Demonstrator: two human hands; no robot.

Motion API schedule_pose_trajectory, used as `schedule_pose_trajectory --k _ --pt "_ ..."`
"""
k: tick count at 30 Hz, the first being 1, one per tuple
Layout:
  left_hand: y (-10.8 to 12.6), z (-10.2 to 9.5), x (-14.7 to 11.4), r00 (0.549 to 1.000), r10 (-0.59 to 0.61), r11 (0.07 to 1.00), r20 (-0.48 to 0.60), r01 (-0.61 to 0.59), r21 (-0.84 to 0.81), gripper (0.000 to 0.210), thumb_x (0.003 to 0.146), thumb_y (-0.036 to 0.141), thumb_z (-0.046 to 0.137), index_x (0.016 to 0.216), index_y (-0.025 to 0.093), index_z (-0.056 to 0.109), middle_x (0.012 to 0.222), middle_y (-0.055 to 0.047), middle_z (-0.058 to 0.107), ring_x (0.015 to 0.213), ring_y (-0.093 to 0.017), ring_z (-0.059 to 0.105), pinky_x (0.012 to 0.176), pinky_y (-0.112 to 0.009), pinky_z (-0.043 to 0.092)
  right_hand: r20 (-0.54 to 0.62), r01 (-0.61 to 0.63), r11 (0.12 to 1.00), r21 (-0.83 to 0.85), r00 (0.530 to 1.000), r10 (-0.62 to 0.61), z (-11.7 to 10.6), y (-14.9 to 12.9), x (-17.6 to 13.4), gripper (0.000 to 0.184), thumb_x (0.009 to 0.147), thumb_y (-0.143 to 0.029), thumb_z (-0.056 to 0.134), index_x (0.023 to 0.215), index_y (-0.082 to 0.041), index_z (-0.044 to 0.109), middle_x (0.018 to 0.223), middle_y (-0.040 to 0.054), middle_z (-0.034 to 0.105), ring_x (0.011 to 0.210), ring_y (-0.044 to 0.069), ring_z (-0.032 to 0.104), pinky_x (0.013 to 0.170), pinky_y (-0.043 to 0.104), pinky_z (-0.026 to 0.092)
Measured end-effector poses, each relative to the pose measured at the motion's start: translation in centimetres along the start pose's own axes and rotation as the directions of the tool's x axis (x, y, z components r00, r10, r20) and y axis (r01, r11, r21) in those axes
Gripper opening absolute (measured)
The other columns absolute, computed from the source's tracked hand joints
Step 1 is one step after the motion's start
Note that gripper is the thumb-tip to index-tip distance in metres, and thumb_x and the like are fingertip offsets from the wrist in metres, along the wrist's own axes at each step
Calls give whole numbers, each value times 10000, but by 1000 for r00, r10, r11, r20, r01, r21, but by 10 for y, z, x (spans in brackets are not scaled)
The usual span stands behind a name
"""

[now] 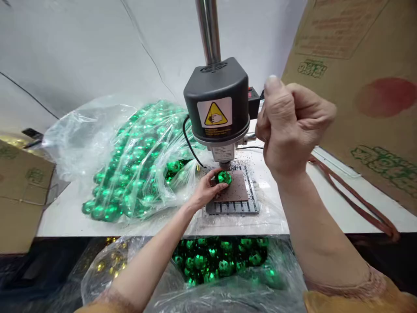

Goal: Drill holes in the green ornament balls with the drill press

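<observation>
Lever (260, 102) hidden inside right hand (289, 126)

A clear bag of green balls (130, 161) lies on the white worktop (332, 204); cardboard boxes (361, 87) lean right; a brown strap (355, 200) trails beside them.

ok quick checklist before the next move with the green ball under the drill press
1. Shiny faceted green ball sits on the brown pad below the black drill head: ok.
2. Left hand grips the ball: ok.
3. Left fingertips clear of the spindle: not ok, they lie close beside it.
4. Right hand closed on the side lever: ok; the lever itself is mostly hidden.
5. Bit tip centred on the ball: cannot tell.
6. Clear plastic bag of green balls clear of the slotted metal base: not ok, it touches the left hand's side.
</observation>
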State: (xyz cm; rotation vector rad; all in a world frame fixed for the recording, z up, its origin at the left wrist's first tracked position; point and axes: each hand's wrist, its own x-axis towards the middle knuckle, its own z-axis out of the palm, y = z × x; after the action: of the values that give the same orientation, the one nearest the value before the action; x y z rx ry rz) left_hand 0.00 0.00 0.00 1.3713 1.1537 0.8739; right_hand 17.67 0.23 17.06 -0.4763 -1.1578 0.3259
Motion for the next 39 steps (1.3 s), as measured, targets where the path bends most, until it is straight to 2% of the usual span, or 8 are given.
schedule_pose_trajectory --k 3,5,8,10,14,20,35,39 --pt "-2 5 2 997 64 995 -40 -61 84 616 711 384 833 1233 193 567 1004 -37 680 756 -148 631 676 -264 507 -6 10 1000 0 1000 -10 -1 0 -1 434 930 -247 549 524 -190 406 502 -61 341 416 6 317 445 230 299" --pt "-5 8 1 989 134 970 -69 -117 212 586 708 365 841 1211 197 591 1013 -45 680 841 -186 644 743 -301 526 2 16 1000 -3 1000 -16 -2 1 -1 440 928 -269 558 529 -188 392 506 -61 336 421 6 327 463 227 336" --pt "-11 12 -2 953 286 889 -97 -226 399 537 711 347 849 1184 219 628 1080 -65 675 1018 -253 628 897 -388 520 13 13 1000 -10 1000 -13 -2 2 0 454 922 -313 571 535 -187 370 508 -59 326 433 9 345 487 224 377" --pt "-16 14 -4 933 346 869 -96 -280 407 540 726 348 843 1204 229 622 1170 -83 663 1113 -277 608 989 -434 487 5 6 1000 -12 1000 -6 -2 2 0 456 922 -311 573 535 -186 368 504 -58 324 429 6 332 472 221 344" --pt "-24 16 -3 938 338 901 -74 -300 312 580 751 355 832 1258 219 583 1220 -104 656 1144 -283 617 1019 -448 480 -2 6 998 -57 1000 -6 -4 2 -4 462 924 -314 575 535 -191 357 493 -54 332 425 15 314 464 237 305" --pt "-25 19 -1 939 335 911 -77 -302 279 581 763 353 827 1270 220 574 1241 -112 648 1155 -288 620 1029 -455 478 -79 29 994 -109 996 -38 -8 4 -20 538 903 -354 602 496 -205 283 443 -40 280 410 52 290 444 303 229" --pt "-27 19 -2 936 346 905 -55 -318 284 529 776 327 816 1231 226 566 1274 -103 622 1223 -296 578 1089 -471 430 -105 162 982 -92 980 -171 -17 12 -45 498 895 -217 577 485 -178 296 457 -54 302 401 45 332 423 284 214" --pt "-29 19 -2 942 329 912 -63 -300 279 544 768 326 822 1231 228 554 1261 -103 627 1203 -296 589 1070 -468 445 -65 282 959 -39 957 -284 -22 21 -47 471 857 -129 567 532 -175 228 471 -64 291 397 39 344 409 256 232"
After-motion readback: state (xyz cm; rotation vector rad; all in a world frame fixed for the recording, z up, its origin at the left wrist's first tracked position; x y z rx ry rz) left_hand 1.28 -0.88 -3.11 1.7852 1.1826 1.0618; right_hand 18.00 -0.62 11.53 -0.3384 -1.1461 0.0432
